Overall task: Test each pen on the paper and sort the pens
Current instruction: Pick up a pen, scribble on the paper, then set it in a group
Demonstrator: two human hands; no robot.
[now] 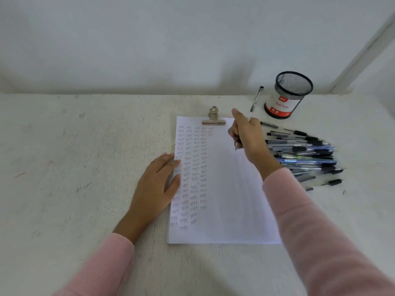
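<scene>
Gripping a pen point(255, 103) above the paper point(226, 189), the right hand point(249, 137) curls its fingers; the left hand point(158, 186) lies flat, fingers straight, on the paper's edge.

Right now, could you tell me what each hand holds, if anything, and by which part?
The right hand grips a pen by its lower barrel; the left hand only rests flat on the paper.
</scene>
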